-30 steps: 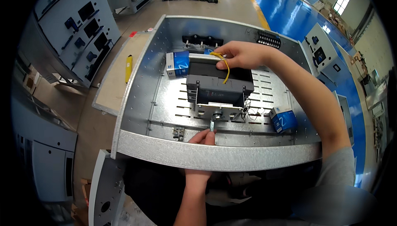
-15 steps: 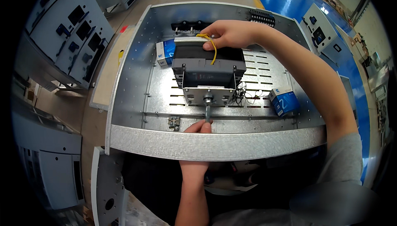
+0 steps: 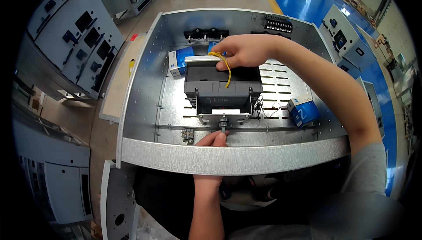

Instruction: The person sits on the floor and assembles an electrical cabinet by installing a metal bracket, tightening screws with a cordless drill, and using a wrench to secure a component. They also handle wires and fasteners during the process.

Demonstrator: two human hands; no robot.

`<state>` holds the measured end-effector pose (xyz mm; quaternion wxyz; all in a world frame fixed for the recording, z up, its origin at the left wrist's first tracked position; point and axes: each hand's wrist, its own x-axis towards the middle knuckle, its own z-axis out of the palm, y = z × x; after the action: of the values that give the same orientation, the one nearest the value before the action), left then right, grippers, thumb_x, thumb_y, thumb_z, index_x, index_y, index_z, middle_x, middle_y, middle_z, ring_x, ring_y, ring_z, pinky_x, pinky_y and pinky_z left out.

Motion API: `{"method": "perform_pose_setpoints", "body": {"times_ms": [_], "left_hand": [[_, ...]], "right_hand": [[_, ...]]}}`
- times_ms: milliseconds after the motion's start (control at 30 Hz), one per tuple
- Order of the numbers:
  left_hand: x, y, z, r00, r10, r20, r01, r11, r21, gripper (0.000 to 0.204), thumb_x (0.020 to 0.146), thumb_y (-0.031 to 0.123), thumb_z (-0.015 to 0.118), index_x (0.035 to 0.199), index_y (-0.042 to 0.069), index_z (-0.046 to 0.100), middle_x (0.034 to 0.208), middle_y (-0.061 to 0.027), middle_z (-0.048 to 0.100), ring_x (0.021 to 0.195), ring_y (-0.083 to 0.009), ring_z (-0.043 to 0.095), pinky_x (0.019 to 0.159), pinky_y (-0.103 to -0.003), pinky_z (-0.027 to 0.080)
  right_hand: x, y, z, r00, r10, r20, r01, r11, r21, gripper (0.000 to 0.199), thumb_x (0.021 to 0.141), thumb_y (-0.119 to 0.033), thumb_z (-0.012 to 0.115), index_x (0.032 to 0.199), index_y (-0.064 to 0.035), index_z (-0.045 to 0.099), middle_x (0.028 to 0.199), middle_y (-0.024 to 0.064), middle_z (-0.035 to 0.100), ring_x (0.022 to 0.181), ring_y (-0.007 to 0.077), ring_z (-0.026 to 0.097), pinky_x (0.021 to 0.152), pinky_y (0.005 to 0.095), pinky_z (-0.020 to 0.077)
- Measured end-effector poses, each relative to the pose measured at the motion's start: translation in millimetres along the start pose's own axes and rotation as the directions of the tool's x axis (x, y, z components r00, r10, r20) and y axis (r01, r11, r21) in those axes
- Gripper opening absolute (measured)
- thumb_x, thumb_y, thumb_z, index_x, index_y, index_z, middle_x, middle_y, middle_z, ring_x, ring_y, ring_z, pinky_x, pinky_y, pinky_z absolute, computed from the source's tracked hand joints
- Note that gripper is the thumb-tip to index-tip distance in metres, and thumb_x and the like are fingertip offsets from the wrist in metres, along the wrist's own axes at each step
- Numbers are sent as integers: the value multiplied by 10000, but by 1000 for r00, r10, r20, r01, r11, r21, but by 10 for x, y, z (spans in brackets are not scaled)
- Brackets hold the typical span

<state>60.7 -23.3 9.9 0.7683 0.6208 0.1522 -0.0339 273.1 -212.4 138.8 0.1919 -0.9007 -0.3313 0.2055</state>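
A dark grey circuit breaker (image 3: 223, 86) with a metal front bracket (image 3: 206, 119) sits inside a galvanized metal enclosure (image 3: 233, 157). My right hand (image 3: 248, 51) grips its far edge, thumb on top and fingers behind, partly hidden. A yellow wire (image 3: 228, 74) loops by the thumb and drapes over the breaker. Below the bracket, my left hand (image 3: 212, 139) pinches a short metal shaft (image 3: 223, 126) that joins the bracket's middle. The enclosure's near wall covers my left wrist.
Blue-and-white boxes stand left (image 3: 180, 61) and right (image 3: 303, 111) of the breaker. Thin black wires (image 3: 263, 109) lie beside it. A small terminal block (image 3: 187, 136) sits near the front, a black terminal strip (image 3: 278, 24) at the back. Cabinets (image 3: 83, 33) stand at left.
The breaker has come nearer to me with both hands still on it, and its front leans differently. Part of a blue thing now shows behind it. The whole view has shifted slightly.
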Motion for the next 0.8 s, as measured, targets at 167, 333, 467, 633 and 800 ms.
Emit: {"method": "perform_pose_setpoints", "body": {"times_ms": [167,333,467,633,800], "left_hand": [[19,22,-26,994,-70,79,76,993,-89,317,987,260,733,1098,-36,738,695,1,642,579,-67,577,540,-229,456],[69,85,-75,977,-141,158,154,985,-76,314,1004,286,710,1065,-21,735,695,6,643,572,-68,583,527,-228,455],[120,57,-103,971,-156,182,177,979,-103,309,1001,288,712,1054,-16,735,697,9,649,577,-71,596,524,-236,463],[182,49,-117,956,-196,218,230,963,-139,280,997,262,717,1076,-6,730,714,6,669,588,-75,611,532,-235,475],[284,68,-64,938,-161,306,214,966,-148,264,1027,247,666,1120,4,707,711,-4,680,537,-59,599,462,-215,470]], "right_hand": [[32,79,-9,1000,27,9,-27,999,36,708,1006,-521,619,1463,12,524,1298,220,631,1199,325,611,1031,408,467],[-36,100,85,989,-56,-139,60,998,25,593,1012,-494,600,1319,12,636,1135,196,704,1053,315,654,951,408,484],[-41,-18,36,996,79,-47,-77,996,38,695,1014,-517,606,1480,-10,518,1363,207,610,1245,335,593,1059,412,457],[-16,1,88,988,16,-155,-29,996,-85,597,1032,-525,567,1361,-28,600,1213,198,676,1112,353,647,960,428,496],[-20,-65,133,964,66,-258,-118,975,-189,553,1031,-574,533,1229,-76,670,1022,186,723,978,377,685,851,452,528]]}}
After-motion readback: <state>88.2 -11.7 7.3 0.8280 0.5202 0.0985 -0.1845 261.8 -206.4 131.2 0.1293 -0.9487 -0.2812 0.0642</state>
